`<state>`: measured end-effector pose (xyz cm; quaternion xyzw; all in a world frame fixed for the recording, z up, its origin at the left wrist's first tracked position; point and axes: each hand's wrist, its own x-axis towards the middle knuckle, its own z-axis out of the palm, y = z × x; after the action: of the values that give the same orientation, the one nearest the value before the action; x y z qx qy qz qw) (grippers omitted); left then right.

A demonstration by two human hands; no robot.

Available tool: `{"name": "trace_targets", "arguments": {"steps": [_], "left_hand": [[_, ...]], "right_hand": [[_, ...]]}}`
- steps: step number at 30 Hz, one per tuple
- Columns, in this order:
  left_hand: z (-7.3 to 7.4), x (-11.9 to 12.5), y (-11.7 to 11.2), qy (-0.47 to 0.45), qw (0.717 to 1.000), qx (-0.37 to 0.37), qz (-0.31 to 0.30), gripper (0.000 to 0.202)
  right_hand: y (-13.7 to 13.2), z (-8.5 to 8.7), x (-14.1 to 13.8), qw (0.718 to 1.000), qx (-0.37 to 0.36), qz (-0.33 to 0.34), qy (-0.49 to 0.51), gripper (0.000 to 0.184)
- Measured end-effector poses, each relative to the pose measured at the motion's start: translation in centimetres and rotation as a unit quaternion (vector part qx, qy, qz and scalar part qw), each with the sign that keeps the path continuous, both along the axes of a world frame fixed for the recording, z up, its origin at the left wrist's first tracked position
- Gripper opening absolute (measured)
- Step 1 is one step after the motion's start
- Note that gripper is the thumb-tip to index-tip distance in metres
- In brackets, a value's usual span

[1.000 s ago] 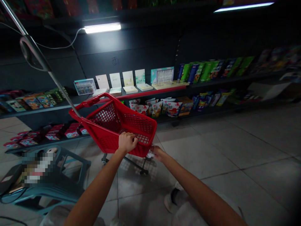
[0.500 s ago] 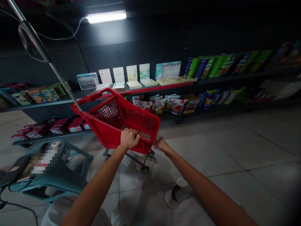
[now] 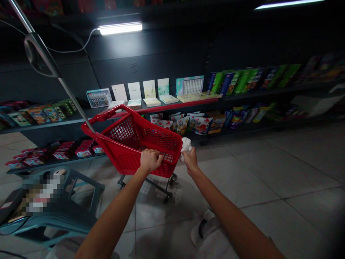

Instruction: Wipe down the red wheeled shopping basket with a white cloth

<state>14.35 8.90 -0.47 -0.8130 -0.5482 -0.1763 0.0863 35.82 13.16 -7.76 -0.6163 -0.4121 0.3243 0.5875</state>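
Observation:
A red plastic shopping cart (image 3: 126, 158) with lattice walls and small wheels stands on the tiled floor before me. My left hand (image 3: 151, 160) is closed over its near rim, close to the front corner. In my right hand (image 3: 190, 160) is a crumpled white cloth (image 3: 186, 145), gripped in closed fingers beside the front corner of the cart. The cloth lies at or against the front end; whether it touches the rim there is hard to tell. A metal pole (image 3: 71, 95) rises from the cart's handle end.
Behind the cart, a dark shelf holds white notebooks (image 3: 149, 90), a boxed pen set (image 3: 190, 85), green packs (image 3: 245, 81) and snack bags (image 3: 202, 124). To the left stands a blue-grey plastic stool (image 3: 61, 216) with items on it. A tube lamp (image 3: 120, 28) glows above.
My right hand has moved slightly up and right along the cart's front end, and the white cloth now shows clearly. My left hand stays on the rim. The view has shifted a little.

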Motion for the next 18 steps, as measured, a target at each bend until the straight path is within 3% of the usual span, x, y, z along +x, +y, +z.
{"name": "trace_targets", "arguments": {"steps": [6,11,15,18], "left_hand": [[1.1,0.4,0.6,0.040,0.998,-0.047,0.020,0.041],[2.2,0.4,1.3,0.086,0.992,-0.083,0.030,0.048],[2.9,0.3,2.3,0.123,0.986,-0.109,0.011,0.055],[3.2,0.4,3.1,0.146,0.981,-0.131,-0.007,0.060]], "right_hand": [[-0.1,1.2,-0.7,0.987,0.073,-0.038,-0.140,0.035],[-0.1,1.5,-0.3,0.969,0.104,-0.020,-0.222,0.039],[1.1,1.0,0.6,0.989,0.046,-0.014,-0.141,0.038],[1.7,-0.3,1.1,0.998,-0.010,0.006,-0.066,0.034]]}}
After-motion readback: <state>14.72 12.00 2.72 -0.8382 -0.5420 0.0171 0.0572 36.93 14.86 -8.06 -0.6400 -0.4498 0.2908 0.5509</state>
